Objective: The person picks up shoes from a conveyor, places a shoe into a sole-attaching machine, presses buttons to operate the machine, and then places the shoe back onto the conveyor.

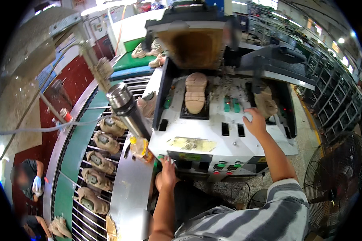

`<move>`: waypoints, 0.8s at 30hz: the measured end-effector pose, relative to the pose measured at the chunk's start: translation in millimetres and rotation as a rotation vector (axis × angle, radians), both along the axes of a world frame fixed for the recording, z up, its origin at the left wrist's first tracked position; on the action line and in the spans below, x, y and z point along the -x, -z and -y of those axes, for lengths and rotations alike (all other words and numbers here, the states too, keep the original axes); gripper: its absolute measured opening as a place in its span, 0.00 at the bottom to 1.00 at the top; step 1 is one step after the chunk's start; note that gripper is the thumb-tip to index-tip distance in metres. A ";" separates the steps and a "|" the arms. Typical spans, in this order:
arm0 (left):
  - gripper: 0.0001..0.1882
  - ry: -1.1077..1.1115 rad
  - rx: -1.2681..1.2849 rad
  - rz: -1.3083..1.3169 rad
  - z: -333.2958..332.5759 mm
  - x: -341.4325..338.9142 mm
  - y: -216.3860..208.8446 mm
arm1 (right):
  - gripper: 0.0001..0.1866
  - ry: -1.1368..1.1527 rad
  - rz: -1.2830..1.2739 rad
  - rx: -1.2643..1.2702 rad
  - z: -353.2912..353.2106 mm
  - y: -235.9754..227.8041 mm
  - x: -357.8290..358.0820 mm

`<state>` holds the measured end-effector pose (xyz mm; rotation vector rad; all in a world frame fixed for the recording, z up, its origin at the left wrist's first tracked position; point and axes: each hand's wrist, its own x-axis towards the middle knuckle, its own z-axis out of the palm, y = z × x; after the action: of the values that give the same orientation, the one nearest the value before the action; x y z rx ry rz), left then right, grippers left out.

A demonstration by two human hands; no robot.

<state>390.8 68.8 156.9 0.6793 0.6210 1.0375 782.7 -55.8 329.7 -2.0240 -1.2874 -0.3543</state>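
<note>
My right hand [256,121] is over the white machine top [207,130], its fingers closed around a small pale thing [248,116] whose kind I cannot make out. Just beyond it a beige shoe [265,101] lies sole up in the right bay, partly under a raised black lid [275,60]. In the left bay another beige shoe [195,93] lies sole up beneath an open lid with a brown lining [197,46]. My left hand [167,170] is at the machine's front left corner, fingers apart beside a green button [161,156].
Left of the machine, a roller conveyor [78,193] carries several beige shoes [98,178]. A steel flask [126,108] and a yellow-labelled bottle [140,148] stand on its metal edge. A large fan [332,184] is at the right. Other people [30,178] are at far left.
</note>
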 end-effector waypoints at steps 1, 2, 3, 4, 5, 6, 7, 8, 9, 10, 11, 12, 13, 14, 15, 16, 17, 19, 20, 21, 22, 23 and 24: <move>0.33 0.001 -0.017 -0.008 1.7 5.0 9.6 | 0.15 0.072 0.026 -0.021 7.6 -5.6 -21.7; 0.32 -0.007 -0.032 -0.021 3.1 15.3 19.5 | 0.16 0.135 0.047 -0.040 12.0 -11.3 -41.9; 0.30 -0.055 0.048 -0.040 12.4 23.0 10.2 | 0.17 0.249 0.024 0.028 16.7 -19.4 -63.5; 0.28 -0.047 0.081 -0.140 20.2 34.9 3.3 | 0.22 0.322 0.021 -0.008 20.5 -25.5 -87.4; 0.24 -0.034 0.092 -0.130 32.6 50.5 3.8 | 0.30 0.441 0.032 0.110 22.1 -22.2 -120.3; 0.19 -0.033 0.064 -0.194 40.8 70.3 11.2 | 0.37 0.553 0.042 0.229 20.7 -19.9 -146.9; 0.16 -0.063 0.054 -0.241 49.8 95.5 24.0 | 0.42 0.612 -0.058 0.292 13.7 -26.4 -158.0; 0.15 -0.148 0.043 -0.288 62.5 125.3 38.4 | 0.47 0.660 -0.158 0.356 3.1 -34.9 -164.2; 0.13 -0.215 0.097 -0.306 72.0 151.8 43.8 | 0.52 0.706 -0.254 0.423 -6.7 -39.8 -169.7; 0.12 -0.313 0.107 -0.362 87.9 178.3 48.5 | 0.54 0.686 -0.322 0.448 -15.3 -34.6 -180.3; 0.09 -0.441 0.125 -0.431 104.4 194.0 41.7 | 0.57 0.677 -0.387 0.474 -19.0 -21.3 -199.3; 0.09 -0.476 0.142 -0.337 107.7 202.4 46.3 | 0.59 0.700 -0.443 0.489 -3.0 -7.3 -236.6; 0.09 -0.417 0.123 -0.293 109.0 209.8 50.7 | 0.61 0.572 -0.507 0.366 18.2 38.8 -310.5; 0.08 -0.428 0.108 -0.293 128.6 229.7 33.7 | 0.61 0.600 -0.501 0.385 -2.7 44.3 -290.4; 0.08 -0.525 0.107 -0.406 146.1 254.1 36.9 | 0.60 0.619 -0.495 0.405 -20.0 27.9 -241.4; 0.07 -0.597 0.103 -0.510 158.7 277.4 51.7 | 0.60 0.663 -0.483 0.413 -20.2 -0.8 -190.9; 0.07 -0.609 0.117 -0.537 159.4 281.9 56.3 | 0.58 0.660 -0.523 0.391 -8.8 -27.4 -156.2; 0.06 -0.588 0.165 -0.524 153.8 277.3 61.7 | 0.56 0.783 -0.394 0.186 8.9 -32.6 -126.3; 0.06 -0.577 0.210 -0.500 157.1 271.8 55.2 | 0.55 0.826 -0.333 0.097 14.0 -25.3 -114.9; 0.05 -0.568 0.181 -0.515 157.3 262.2 48.1 | 0.54 0.790 -0.270 -0.049 22.3 -8.2 -117.4; 0.05 -0.515 0.151 -0.472 154.1 256.7 48.5 | 0.53 0.749 -0.204 -0.182 33.5 10.6 -118.7; 0.05 -0.472 0.118 -0.426 148.9 253.3 53.9 | 0.52 0.670 -0.147 -0.342 43.9 28.8 -118.0; 0.06 -0.420 0.089 -0.381 143.0 248.9 58.9 | 0.52 0.650 -0.076 -0.379 59.7 53.0 -127.5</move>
<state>141.9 -74.1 98.0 0.6889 1.1708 1.2681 910.2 -115.5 276.7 -2.0421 -0.4352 -0.7470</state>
